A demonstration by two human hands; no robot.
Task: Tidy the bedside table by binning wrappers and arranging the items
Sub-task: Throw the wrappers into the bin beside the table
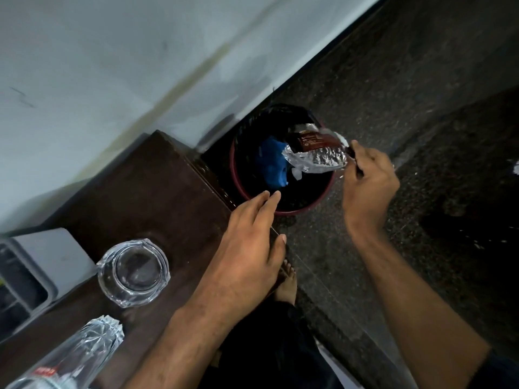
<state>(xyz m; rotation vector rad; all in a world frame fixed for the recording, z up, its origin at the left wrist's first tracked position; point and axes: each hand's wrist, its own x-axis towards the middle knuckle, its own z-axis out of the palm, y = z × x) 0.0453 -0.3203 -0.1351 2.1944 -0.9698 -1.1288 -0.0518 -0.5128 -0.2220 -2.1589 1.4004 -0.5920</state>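
Observation:
My right hand [369, 186] pinches a crumpled silver and brown wrapper [316, 153] and holds it over the open bin [283, 210], a round red-rimmed bucket with a black liner. Blue plastic [273, 164] lies inside the bin. My left hand [247, 248] rests flat with fingers apart on the right edge of the dark wooden bedside table [151, 192], holding nothing. On the table stand a clear glass jar [133, 272] and a clear plastic bottle [73, 357] lying toward the lower left.
A grey tray or organiser [36, 270] sits at the table's left end. A white wall [112, 66] runs behind table and bin. Dark speckled floor [421, 108] spreads to the right. My bare foot [286, 284] shows below the table edge.

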